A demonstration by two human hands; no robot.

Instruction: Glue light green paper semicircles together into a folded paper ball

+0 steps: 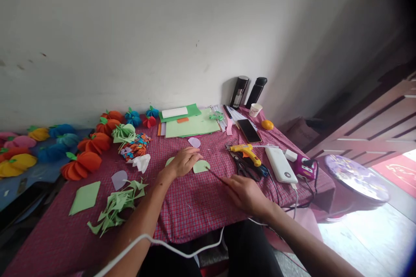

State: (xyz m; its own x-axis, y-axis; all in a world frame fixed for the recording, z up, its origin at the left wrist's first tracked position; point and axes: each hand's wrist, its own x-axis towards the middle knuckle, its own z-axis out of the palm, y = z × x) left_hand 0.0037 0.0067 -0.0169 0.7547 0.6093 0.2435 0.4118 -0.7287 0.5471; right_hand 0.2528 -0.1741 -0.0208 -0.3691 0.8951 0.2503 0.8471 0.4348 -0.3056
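My right hand [245,192] is closed around a thin dark stick [216,175], which looks like a pencil. Its tip meets the right edge of a light green rounded paper piece [201,167] on the tablecloth. My left hand [185,162] is just left of that piece, fingers bent and close together; whether something is pinched in them is hidden. Another green paper piece [169,161] is partly covered by the left hand. A lilac paper piece [194,142] lies just beyond the fingers.
Yellow glue gun [247,151], scissors [245,169], phone [249,130] and white power bank [281,164] lie to the right. Green paper scraps [118,207] and a green card stack [85,198] are at left, below paper pumpkins [94,143]. Paper sheets [191,125] lie behind; a white cable [182,252] crosses in front.
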